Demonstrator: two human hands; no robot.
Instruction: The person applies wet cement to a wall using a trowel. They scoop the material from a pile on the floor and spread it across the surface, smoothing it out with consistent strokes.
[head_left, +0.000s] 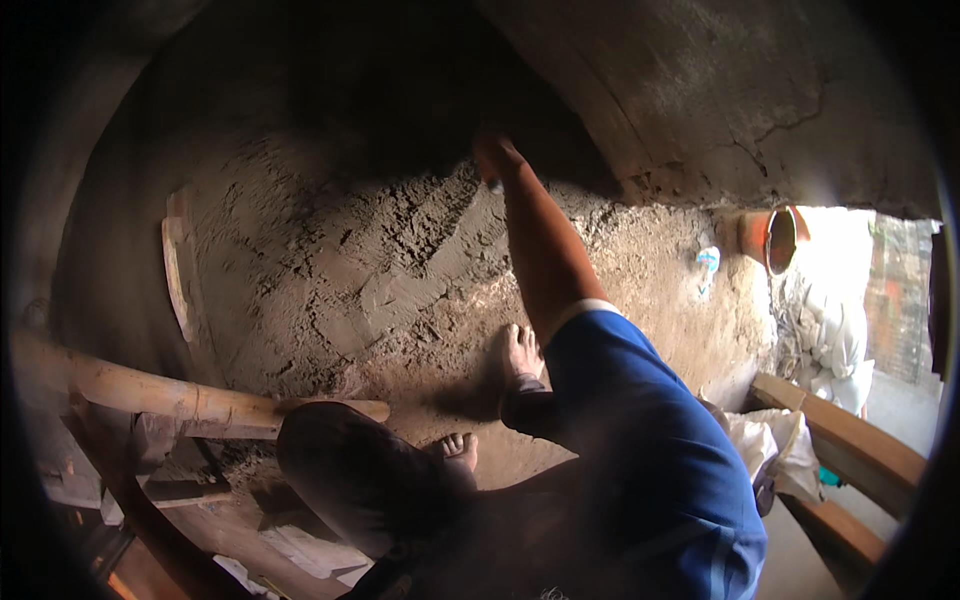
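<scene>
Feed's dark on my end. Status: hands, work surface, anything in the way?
Right hand up on the plaster wall, grip unclear. Left hand not seen. Bare feet on mortar; wooden pole at left.

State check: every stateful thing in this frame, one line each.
Right hand: raised to the dark curved wall, grip unclear.
Left hand: not in view.
Grey wet mortar heap: loose, furrowed, spread on the floor.
Orange clay pipe: lying sideways, open mouth facing the daylight.
Round wooden pole: lying across, lower left.
White sacks: piled outside the opening.
Bare feet: planted on the dirt.
</scene>
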